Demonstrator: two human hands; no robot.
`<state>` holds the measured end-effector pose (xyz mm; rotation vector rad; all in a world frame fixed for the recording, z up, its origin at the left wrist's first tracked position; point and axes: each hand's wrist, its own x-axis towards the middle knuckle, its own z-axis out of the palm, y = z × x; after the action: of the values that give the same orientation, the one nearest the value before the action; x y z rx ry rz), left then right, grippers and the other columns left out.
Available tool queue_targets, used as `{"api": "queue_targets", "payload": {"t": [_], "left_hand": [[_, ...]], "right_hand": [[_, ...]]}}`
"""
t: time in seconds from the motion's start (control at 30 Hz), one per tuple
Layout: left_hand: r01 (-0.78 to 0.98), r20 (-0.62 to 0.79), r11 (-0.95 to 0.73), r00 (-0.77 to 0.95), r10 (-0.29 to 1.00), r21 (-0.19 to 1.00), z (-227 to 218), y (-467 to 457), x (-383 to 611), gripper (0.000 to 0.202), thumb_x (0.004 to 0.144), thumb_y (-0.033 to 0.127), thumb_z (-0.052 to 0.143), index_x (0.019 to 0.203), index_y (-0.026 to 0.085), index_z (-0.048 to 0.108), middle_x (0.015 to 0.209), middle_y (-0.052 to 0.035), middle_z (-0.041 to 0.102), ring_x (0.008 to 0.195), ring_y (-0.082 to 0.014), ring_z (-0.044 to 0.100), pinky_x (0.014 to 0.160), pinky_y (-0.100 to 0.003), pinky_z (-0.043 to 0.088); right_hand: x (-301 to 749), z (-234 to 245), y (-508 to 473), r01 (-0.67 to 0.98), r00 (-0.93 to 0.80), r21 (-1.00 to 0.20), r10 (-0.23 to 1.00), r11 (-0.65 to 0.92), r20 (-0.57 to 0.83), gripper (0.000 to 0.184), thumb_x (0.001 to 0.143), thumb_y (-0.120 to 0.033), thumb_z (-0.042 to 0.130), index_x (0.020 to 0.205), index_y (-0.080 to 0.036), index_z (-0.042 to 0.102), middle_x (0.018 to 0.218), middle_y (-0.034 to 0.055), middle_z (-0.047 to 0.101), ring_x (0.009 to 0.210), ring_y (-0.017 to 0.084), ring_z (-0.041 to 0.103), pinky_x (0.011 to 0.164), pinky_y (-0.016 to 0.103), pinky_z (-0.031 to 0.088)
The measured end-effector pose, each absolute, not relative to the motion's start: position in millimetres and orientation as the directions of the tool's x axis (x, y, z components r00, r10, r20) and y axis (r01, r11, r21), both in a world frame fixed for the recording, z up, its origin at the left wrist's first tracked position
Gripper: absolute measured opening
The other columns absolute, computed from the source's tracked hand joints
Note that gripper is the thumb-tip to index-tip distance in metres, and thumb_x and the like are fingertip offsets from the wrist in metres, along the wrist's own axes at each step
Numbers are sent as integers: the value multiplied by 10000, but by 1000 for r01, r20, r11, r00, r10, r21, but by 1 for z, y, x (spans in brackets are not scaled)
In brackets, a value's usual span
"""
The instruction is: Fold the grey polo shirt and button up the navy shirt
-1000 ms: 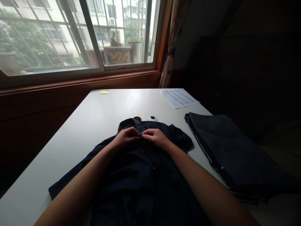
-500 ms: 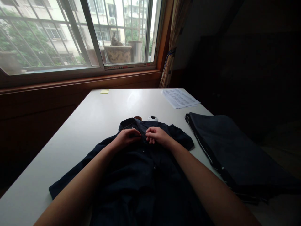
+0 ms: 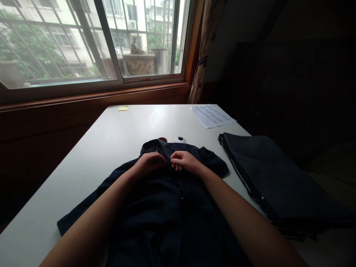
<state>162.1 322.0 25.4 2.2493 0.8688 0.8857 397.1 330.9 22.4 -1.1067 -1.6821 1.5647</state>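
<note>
A dark navy shirt [image 3: 150, 207] lies front up on the white table, its collar [image 3: 151, 144] pointing away from me and its short sleeves spread to both sides. Just below the collar, my left hand [image 3: 150, 163] is closed, its fingertips pinching the shirt's front edge. Close beside it, my right hand [image 3: 185, 162] is closed too, thumb and forefinger pressed together over the shirt front. Whatever those fingertips hold is too small to make out. Small shiny dots show on the front below my hands.
Beyond the collar stand a white ring-shaped item [image 3: 180, 140] and a small brown round item [image 3: 162, 139]. Folded dark cloth [image 3: 267, 170] lies at the right. Printed sheets [image 3: 213, 116] and a yellow sticky note [image 3: 123, 108] lie on the far part of the table [image 3: 91, 148].
My right hand has shifted very slightly left, towards my left hand. The shirt and the other things stay where they were.
</note>
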Motion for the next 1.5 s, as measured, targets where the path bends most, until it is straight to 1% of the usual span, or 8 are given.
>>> {"api": "queue_targets", "payload": {"t": [0.17,0.33,0.6,0.77,0.93,1.03,1.3,1.5], "left_hand": [[379,366,-611,545,754,694,29,320,164,191,871,358,674,953,195,731,897,-47,722,818,-170,670,765,-276,520],[386,373,-602,521,768,699,33,317,165,183,868,357,677,930,194,732,905,-50,732,832,-179,680,780,-280,526],[371,360,-583,518,776,723,29,319,164,176,856,349,692,934,197,735,903,-39,740,825,-173,687,768,-264,525],[365,337,-563,523,783,741,31,318,163,173,859,346,690,935,199,739,902,-37,739,831,-171,686,777,-265,525],[373,307,-535,520,797,758,32,318,163,189,864,363,679,939,202,745,910,-41,746,840,-181,690,775,-269,531],[371,307,-530,513,801,762,31,318,163,181,863,359,680,934,206,746,909,-36,747,837,-179,691,771,-266,530],[391,310,-538,511,802,746,31,318,164,197,862,376,676,925,203,747,897,-38,752,825,-180,695,766,-271,533],[390,309,-536,509,803,749,30,319,164,197,862,377,673,924,205,746,903,-40,751,829,-183,691,764,-277,536]], "right_hand": [[399,29,327,254,-475,-967,871,-4,-128,220,761,-339,716,883,-156,703,671,9,688,506,88,559,467,186,433],[400,30,327,289,-455,-957,883,23,-116,290,732,-375,746,918,-153,747,689,13,676,543,104,558,494,207,440],[399,30,326,317,-459,-947,882,50,-107,307,737,-405,737,921,-161,756,676,9,674,553,116,555,512,220,429],[400,30,325,327,-457,-942,885,72,-91,317,735,-408,737,934,-162,765,712,17,700,574,130,579,532,233,435],[400,32,323,324,-464,-939,884,115,-52,314,748,-406,726,943,-164,774,834,41,744,731,183,661,661,264,497],[400,31,324,325,-470,-935,882,142,-30,308,752,-402,725,946,-169,775,874,45,753,798,204,679,728,283,512],[399,30,324,328,-468,-923,883,203,29,277,760,-392,723,932,-182,777,919,47,758,876,224,691,785,296,518],[399,28,324,327,-473,-918,880,223,45,271,769,-393,716,928,-182,776,922,50,758,884,230,691,802,307,518]]}}
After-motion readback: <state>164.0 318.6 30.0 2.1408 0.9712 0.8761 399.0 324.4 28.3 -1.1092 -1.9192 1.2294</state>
